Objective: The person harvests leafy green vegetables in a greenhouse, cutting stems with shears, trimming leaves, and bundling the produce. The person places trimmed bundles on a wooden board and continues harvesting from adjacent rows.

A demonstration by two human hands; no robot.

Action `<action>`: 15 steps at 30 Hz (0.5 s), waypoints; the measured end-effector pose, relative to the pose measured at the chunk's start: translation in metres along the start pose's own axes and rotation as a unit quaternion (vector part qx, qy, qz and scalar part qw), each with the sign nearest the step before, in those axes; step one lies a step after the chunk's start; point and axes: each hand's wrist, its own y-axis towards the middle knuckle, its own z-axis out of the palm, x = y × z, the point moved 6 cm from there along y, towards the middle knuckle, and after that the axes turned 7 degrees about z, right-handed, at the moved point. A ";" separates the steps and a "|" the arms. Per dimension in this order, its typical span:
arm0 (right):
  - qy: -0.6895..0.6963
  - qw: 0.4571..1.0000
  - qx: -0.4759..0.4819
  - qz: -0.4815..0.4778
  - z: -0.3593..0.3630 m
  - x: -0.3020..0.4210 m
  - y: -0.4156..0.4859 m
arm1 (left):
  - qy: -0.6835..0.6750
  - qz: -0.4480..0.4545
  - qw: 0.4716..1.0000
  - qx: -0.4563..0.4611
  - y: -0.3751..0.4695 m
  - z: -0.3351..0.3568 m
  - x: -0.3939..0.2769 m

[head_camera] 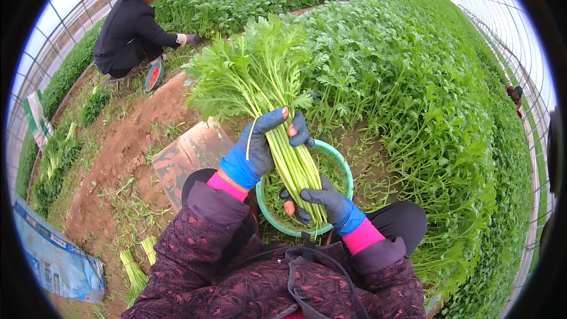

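Note:
A bunch of leafy green stalks (292, 159), like chrysanthemum greens, slants across the middle of the view, leaves up and cut ends down. My left hand (261, 146), in a worn dark blue glove with bare fingertips, is closed around the upper stalks just below the leaves. My right hand (321, 201), gloved the same way, grips the stalks near their lower ends. One stray stalk hangs bent over the back of my left hand. Beneath the bunch, between my knees, stands a round green basin (350, 173) with leaf scraps in it.
Dense greens (425, 97) grow ahead and right. A flattened cardboard sheet (190, 155) lies left of the basin. Tied bunches (133, 270) and a blue bag (57, 257) lie lower left. A crouching co-worker (133, 31) at upper left has a small basin (154, 76) with red items.

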 end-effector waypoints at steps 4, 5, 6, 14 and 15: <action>-0.142 0.968 -0.126 -0.164 -0.012 0.041 0.002 | -0.005 -0.064 0.998 -0.001 0.002 0.000 -0.007; -0.175 0.950 -0.178 -0.188 -0.016 0.051 -0.001 | 0.007 -0.072 0.997 -0.013 0.001 -0.003 -0.008; -0.215 0.913 -0.237 -0.252 -0.018 0.065 -0.010 | 0.031 -0.074 0.996 -0.029 -0.001 -0.008 -0.007; -0.668 0.560 -0.283 -0.400 0.059 0.099 -0.009 | 0.122 -0.029 0.984 -0.127 -0.013 -0.047 0.019; -0.696 0.507 -0.254 -0.441 0.072 0.104 -0.001 | 0.146 -0.016 0.980 -0.132 -0.017 -0.049 0.023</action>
